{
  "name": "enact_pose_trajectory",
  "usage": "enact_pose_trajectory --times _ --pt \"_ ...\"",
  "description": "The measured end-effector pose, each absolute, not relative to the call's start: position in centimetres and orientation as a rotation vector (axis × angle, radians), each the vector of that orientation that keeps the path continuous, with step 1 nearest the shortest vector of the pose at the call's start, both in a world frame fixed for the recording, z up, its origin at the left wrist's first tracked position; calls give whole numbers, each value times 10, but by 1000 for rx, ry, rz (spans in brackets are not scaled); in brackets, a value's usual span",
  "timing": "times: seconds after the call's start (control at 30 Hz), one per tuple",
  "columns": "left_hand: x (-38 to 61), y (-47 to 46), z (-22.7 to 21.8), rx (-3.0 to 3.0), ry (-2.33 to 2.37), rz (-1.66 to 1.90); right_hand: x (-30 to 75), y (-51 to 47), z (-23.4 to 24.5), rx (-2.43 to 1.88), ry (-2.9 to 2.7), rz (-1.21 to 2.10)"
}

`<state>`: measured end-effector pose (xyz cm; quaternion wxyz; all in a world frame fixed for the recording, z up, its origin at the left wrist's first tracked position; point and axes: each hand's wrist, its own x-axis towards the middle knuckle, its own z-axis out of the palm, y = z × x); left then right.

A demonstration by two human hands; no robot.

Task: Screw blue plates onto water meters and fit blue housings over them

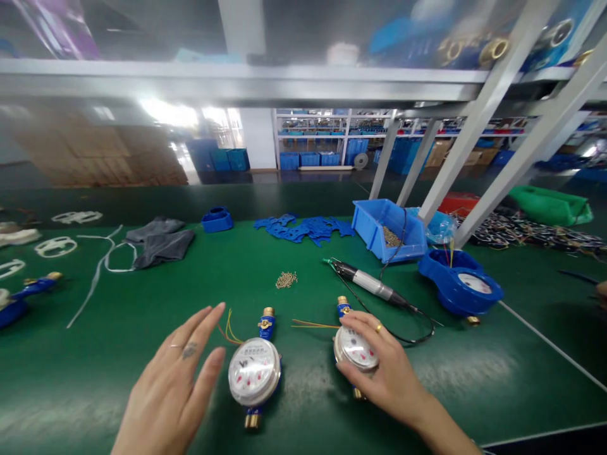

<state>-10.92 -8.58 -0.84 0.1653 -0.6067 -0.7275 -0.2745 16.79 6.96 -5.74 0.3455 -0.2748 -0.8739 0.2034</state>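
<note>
Two blue water meters with white dials and brass ends lie on the green table. My left hand hovers open, fingers stretched and together, just left of the nearer meter without touching it. My right hand is curled round the second meter, fingers on its dial rim. Thin yellow and red wires stick out beside each meter. An electric screwdriver with a black cable lies just behind my right hand.
A small heap of brass screws lies mid-table. A blue bin of screws, blue flat parts, a blue cap, grey gloves, and a blue meter housing stand behind. Another meter lies far left. Slanted metal struts rise at right.
</note>
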Motion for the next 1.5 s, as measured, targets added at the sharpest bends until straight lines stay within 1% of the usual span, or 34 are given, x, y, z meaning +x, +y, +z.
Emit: enact_pose_trajectory --times 0.13,0.2,0.27,0.33,0.4,0.47,0.6,0.73,0.87,1.0,1.13,1.2,1.33,1.43,1.5 --pt "-155 -45 -25 -1482 -2172 -1511 171 87 -25 -710 -2218 416" --pt "-176 -20 -43 -1476 -2147 -1622 160 109 -8 -711 -2164 330" --pt "-189 0 -60 -1509 -2140 -1624 138 138 4 -700 -2196 242" --pt "-193 10 -74 -1525 -2133 -1644 107 174 9 -746 -2350 132" --pt "-192 12 -84 -1544 -2112 -1643 70 213 7 -849 -2538 26" --pt "-189 9 -90 -1626 -2059 -1569 32 253 0 -946 -2667 -30" --pt "-187 2 -93 -1828 -1934 -1383 -38 317 -17 -1053 -2874 -55" --pt "-187 0 -89 -1908 -1885 -1363 -84 358 -24 -1085 -3102 -21" --pt "-183 1 -79 -1986 -1777 -1384 -97 378 -19 -1119 -3211 5" --pt "-173 0 -74 -2035 -1735 -1499 -79 366 -9 -1079 -3136 -74" --pt "-160 -3 -76 -2102 -1827 -1743 -44 304 1 -916 -3007 -28" --pt "-155 -4 -76 -2114 -2025 -1965 -25 258 6 -825 -2959 93" --pt "-149 -6 -73 -1929 -2496 -2410 6 169 16 -566 -2869 513" --pt "-146 -11 -68 -1702 -2560 -2697 17 129 17 -475 -2912 565" --pt "-143 -16 -66 -1572 -2567 -2790 21 116 13 -488 -2946 556"
